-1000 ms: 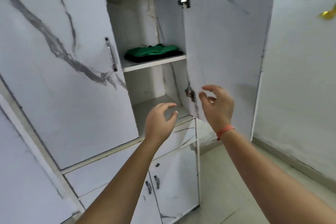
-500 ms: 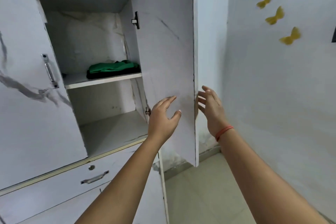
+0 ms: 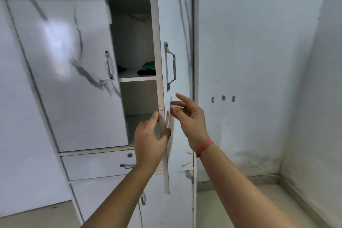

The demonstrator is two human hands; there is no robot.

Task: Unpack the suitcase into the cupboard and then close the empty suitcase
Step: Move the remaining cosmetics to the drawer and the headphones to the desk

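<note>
Left hand grips the stiff cupboard door by its edge; right hand open; handle at 12 o'clock looks surer.

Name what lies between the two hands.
In the head view, the free edge of the cupboard door stands between them: the left hand grips it, the right hand hangs open by its outer face.

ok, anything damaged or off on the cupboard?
Minor wear only. The right door has a chipped, brownish spot on its edge by the left hand, which grips that edge, and dark scuffs low on its face. The wall beside it is stained low down. Nothing is askew or spilled.
</note>
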